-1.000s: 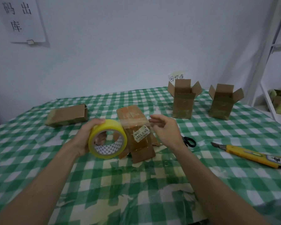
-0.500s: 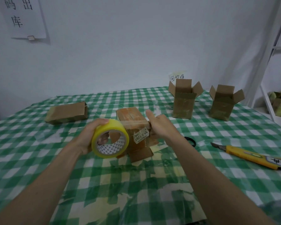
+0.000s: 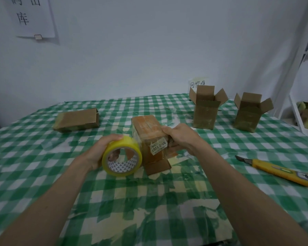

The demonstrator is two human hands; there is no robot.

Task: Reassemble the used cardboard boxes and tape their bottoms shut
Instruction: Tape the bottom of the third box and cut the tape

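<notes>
A small used cardboard box (image 3: 150, 137) stands upside down in the middle of the table, its taped bottom facing up and a white label on its near side. My right hand (image 3: 179, 139) grips the box's right side, thumb on the top edge. My left hand (image 3: 103, 148) holds a yellow roll of clear tape (image 3: 122, 157) just left of the box, close against it. A strip of tape runs from the roll over the box's top.
A flattened box (image 3: 76, 119) lies at the back left. Two open boxes (image 3: 205, 107) (image 3: 248, 112) stand upright at the back right. A yellow utility knife (image 3: 281, 172) lies to the right on the green checked tablecloth (image 3: 149, 201). White shelving (image 3: 302, 68) rises at far right.
My right hand moved from hovering beside the box onto its right side and top edge. The tape roll shifted right, closer to the box.
</notes>
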